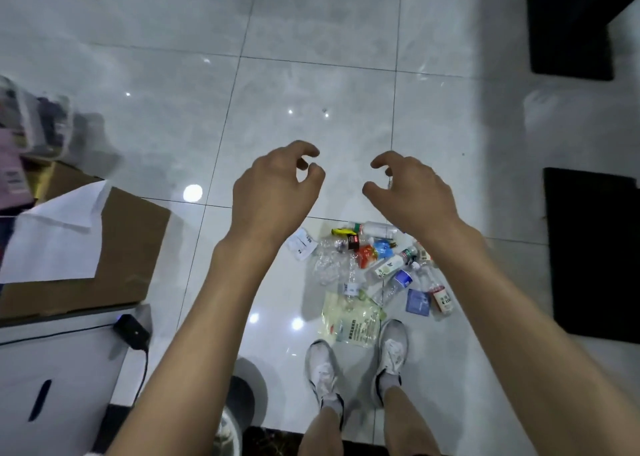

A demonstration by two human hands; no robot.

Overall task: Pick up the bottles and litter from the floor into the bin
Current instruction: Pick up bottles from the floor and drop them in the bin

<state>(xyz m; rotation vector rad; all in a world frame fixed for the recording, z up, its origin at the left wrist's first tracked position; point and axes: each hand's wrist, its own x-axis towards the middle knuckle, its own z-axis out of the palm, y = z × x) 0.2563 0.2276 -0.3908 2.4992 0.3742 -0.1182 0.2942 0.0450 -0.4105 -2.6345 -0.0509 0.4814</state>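
Both hands are held out empty above the floor, the left hand and right hand each with fingers loosely curled and gripping nothing. Well below the fingertips, between the wrists and the white shoes, lies the pile of bottles and litter on the tiled floor.

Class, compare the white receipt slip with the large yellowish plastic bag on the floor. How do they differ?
The receipt slip is small, white and opaque; the yellowish plastic bag is far larger and translucent. The slip lies at the pile's far left edge, the bag nearest the shoes. Both lie flat on the tiles.
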